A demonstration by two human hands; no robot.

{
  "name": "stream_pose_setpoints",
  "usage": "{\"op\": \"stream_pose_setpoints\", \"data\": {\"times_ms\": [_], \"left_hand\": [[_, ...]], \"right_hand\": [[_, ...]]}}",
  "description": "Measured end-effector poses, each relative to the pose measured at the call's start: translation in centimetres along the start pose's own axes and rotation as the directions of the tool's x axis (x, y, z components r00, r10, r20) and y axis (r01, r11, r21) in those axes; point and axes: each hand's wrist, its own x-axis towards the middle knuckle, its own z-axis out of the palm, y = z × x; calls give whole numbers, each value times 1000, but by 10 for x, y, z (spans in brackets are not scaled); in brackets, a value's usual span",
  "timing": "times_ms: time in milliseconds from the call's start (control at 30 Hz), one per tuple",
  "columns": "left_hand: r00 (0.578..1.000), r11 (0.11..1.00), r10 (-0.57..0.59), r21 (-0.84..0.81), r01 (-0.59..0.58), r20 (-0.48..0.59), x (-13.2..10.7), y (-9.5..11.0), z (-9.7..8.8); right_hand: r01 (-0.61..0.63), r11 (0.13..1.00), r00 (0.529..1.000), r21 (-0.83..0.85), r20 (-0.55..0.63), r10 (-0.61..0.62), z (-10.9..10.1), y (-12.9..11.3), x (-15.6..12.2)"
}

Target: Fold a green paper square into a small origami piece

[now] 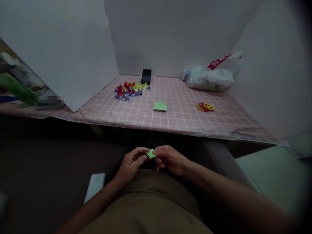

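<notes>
A small folded piece of green paper (150, 153) is pinched between my two hands, low over my lap and below the table's front edge. My left hand (131, 163) grips its left side with closed fingers. My right hand (170, 159) grips its right side, fingers curled. On the pink checked tablecloth (180, 120) ahead lies a small stack of green paper squares (160, 106). Further back sits a cluster of several folded paper pieces (130, 89) in red, purple, orange and yellow.
A black phone (146, 76) leans against the back wall. A white plastic bag (211, 76) lies at the back right, a red and yellow paper cutout (206, 107) in front of it. White boards wall the table's left, back and right. Clutter sits far left.
</notes>
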Motion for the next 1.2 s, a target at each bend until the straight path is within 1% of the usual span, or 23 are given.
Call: {"op": "stream_pose_setpoints", "data": {"times_ms": [67, 133, 200, 233, 300, 333, 400, 500, 567, 600, 667, 733, 800, 867, 967, 1100, 1200], "left_hand": [[991, 985, 135, 106, -135, 10, 0, 3, -1], [970, 947, 240, 213, -239, 20, -1, 5, -1], [956, 917, 294, 280, -285, 10, -1, 7, -2], [952, 909, 307, 299, -290, -10, -1, 7, -2], [948, 907, 311, 319, -276, -65, -1, 5, -2], [948, 910, 306, 321, -263, -90, -1, 4, -2], [952, 920, 283, 313, -234, -118, -1, 3, -2], [968, 941, 226, 280, -189, -107, -2, 2, -1], [984, 958, 163, 251, -139, -76, -3, 2, 1], [991, 967, 118, 234, -100, -65, -4, 2, 1], [998, 981, 11, 193, -1, -54, -4, 3, 3], [996, 986, -78, 143, 85, -53, -4, 5, 5], [992, 988, -113, 103, 118, -48, -4, 7, 6], [993, 991, -111, 76, 114, -49, -4, 9, 7], [994, 992, -102, 65, 105, -45, -4, 12, 7], [995, 987, -100, 122, 103, -30, -5, 12, 6], [995, 982, -97, 165, 94, 13, -5, 11, 5]], "right_hand": [[-40, 999, 999, 20, 19, 40, 0, -1, -1], [-87, 996, 995, 10, 48, 86, -1, 0, -1], [-106, 994, 991, -39, 77, 109, -1, 2, -1], [-93, 993, 992, -78, 77, 99, -1, 3, 0], [-7, 982, 999, -186, 38, 14, -1, 4, 0], [56, 964, 998, -260, 9, -56, 0, 4, 0], [189, 887, 976, -421, -15, -216, 2, 4, 1], [344, 723, 914, -600, 38, -403, 5, 3, 1], [405, 626, 875, -666, 83, -477, 6, 4, 0], [419, 593, 863, -687, 98, -496, 6, 5, 0], [422, 555, 852, -716, 105, -512, 6, 6, -2], [407, 541, 847, -736, 83, -525, 6, 7, -3], [393, 526, 835, -755, 54, -547, 7, 8, -4], [382, 529, 831, -757, 30, -556, 8, 10, -5], [362, 543, 840, -758, 12, -543, 8, 12, -3], [359, 567, 867, -742, 40, -497, 7, 12, -1], [376, 600, 881, -706, 72, -467, 6, 11, -1]]}}
